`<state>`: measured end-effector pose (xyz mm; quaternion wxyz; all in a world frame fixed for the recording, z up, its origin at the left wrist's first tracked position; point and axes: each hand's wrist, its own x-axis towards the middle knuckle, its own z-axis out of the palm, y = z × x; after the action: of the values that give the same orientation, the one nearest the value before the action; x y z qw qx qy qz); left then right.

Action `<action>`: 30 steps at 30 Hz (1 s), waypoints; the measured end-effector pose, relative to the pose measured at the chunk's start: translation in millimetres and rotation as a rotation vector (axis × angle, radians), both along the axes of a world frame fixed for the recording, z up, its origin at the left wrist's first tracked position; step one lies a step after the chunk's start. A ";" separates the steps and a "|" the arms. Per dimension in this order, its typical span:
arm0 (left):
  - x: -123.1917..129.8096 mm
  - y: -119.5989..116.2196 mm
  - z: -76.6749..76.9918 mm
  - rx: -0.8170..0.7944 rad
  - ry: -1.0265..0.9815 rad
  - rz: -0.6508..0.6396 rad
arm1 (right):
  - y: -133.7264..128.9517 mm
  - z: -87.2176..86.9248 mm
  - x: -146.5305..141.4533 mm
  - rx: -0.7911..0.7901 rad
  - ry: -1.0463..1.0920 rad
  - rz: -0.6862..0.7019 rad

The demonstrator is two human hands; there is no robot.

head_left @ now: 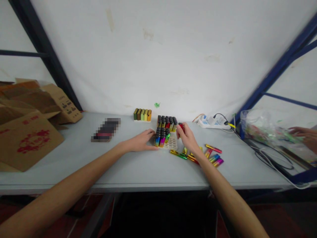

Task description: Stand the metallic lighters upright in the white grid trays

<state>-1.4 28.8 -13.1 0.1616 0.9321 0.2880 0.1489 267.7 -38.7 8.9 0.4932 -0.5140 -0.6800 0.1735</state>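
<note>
A pale tray with round holes (172,142) lies mid-table, its left part filled with upright multicoloured lighters (161,138). One green lighter (167,137) in it leans to the right. My left hand (143,140) is at the tray's left side, thumb and fingers spread around the edge. Just right of the tray, my right hand (187,135) pinches a red lighter (181,126). Several shiny loose lighters (178,154) lie in a pile below and beside my right hand. Behind the tray stands another full block of lighters (167,122).
Against the wall is a third lighter block (142,114). A blurred-out dark object (106,130) and cardboard boxes (37,138) are on the left. On the right are a power strip (214,123), cables, and another person's hand (305,135) near plastic bags (262,124).
</note>
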 end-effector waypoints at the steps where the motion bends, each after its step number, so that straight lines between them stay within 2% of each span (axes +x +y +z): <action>1: 0.0 -0.2 0.2 0.000 -0.001 0.000 | -1.1 1.9 1.0 0.037 -0.022 0.011; 5: 0.0 -2.0 2.0 0.000 -0.001 0.002 | -7.7 8.3 5.2 0.150 -0.198 -0.016; 13: 0.3 -3.1 3.3 0.003 -0.006 -0.004 | -19.0 9.6 6.0 -0.033 -0.289 0.174; 18: 0.6 -3.7 3.1 0.006 -0.014 -0.002 | -13.2 -1.9 1.2 -0.014 -0.419 0.233; 30: 0.0 -1.5 -0.2 0.008 -0.019 -0.008 | -8.7 -4.9 -5.9 -0.047 -0.636 0.150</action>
<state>-1.4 27.3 -13.3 0.1610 0.9324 0.2822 0.1586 261.8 -47.4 4.0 0.2298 -0.5021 -0.8318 0.0558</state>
